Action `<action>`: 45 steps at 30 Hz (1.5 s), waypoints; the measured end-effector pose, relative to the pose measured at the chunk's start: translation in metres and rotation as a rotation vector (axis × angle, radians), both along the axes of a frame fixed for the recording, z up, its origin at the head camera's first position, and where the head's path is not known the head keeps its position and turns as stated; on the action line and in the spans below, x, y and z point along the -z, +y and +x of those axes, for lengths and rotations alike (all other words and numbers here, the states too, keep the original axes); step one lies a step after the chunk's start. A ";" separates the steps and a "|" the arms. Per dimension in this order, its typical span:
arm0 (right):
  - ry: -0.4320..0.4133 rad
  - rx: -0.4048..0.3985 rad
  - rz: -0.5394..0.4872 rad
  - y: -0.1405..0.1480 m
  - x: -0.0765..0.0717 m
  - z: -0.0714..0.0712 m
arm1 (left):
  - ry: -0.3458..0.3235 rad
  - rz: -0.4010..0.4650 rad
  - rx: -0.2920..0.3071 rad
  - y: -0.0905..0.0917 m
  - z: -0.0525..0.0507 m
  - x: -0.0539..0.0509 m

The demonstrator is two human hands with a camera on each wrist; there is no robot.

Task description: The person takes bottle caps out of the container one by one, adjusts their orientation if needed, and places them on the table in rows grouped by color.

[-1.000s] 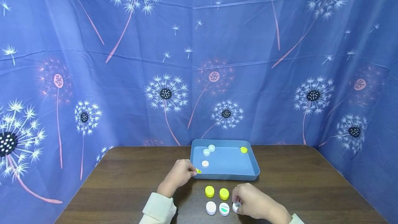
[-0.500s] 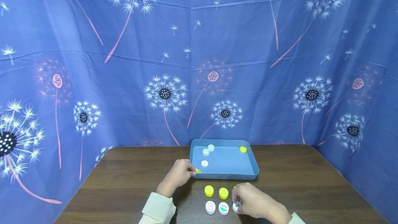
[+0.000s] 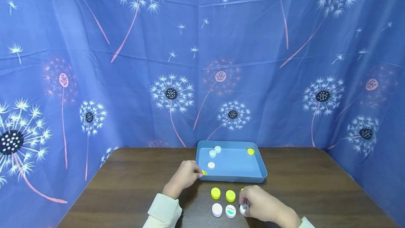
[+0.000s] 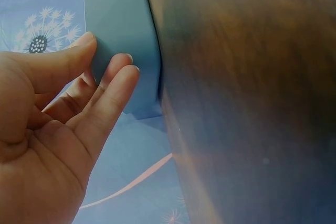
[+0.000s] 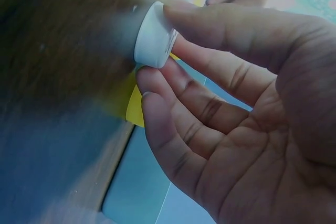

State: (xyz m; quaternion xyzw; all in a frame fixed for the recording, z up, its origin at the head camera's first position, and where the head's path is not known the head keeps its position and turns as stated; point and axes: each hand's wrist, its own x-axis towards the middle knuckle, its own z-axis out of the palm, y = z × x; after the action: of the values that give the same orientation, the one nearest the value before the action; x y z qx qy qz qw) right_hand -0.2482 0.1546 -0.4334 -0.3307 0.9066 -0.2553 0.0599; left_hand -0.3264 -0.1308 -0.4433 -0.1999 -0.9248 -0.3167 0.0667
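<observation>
The right hand [image 3: 261, 203] pinches a round white plastic cap [image 5: 153, 39] between thumb and fingers, at the right end of a row of white caps [image 3: 230, 211] on the brown wood-grain table [image 3: 126, 185]. Just beyond lie round yellow plastic caps [image 3: 230, 196]; farther, the left hand [image 3: 184, 177] clamps the near-left corner of a shallow rectangular blue tray [image 3: 237, 166].
</observation>
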 end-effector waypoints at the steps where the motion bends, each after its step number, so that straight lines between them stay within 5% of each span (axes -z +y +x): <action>1: 0.001 0.002 0.003 0.000 0.000 0.000 | 0.003 -0.001 0.002 0.000 0.000 0.000; 20: -0.002 0.039 -0.034 0.003 -0.010 0.001 | -0.012 -0.016 -0.009 0.003 0.000 -0.004; 30: 0.139 0.106 -0.121 -0.002 -0.017 -0.002 | 0.011 -0.021 0.017 0.001 0.002 -0.005; 34: 0.194 0.162 -0.148 -0.010 -0.030 -0.003 | -0.003 -0.016 0.003 0.000 0.002 -0.006; 39: 0.214 0.184 -0.161 -0.024 -0.048 -0.016 | -0.018 -0.020 -0.010 0.000 0.002 -0.007; 45: 0.227 0.148 -0.154 -0.044 -0.059 -0.047 | 0.002 -0.031 0.005 0.002 0.001 -0.003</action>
State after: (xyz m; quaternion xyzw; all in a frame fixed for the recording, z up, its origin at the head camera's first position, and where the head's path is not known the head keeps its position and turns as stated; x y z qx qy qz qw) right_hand -0.2951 0.1102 -0.3739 -0.2935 0.9070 -0.2889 -0.0876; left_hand -0.3256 -0.1293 -0.4400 -0.2037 -0.9291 -0.3021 0.0639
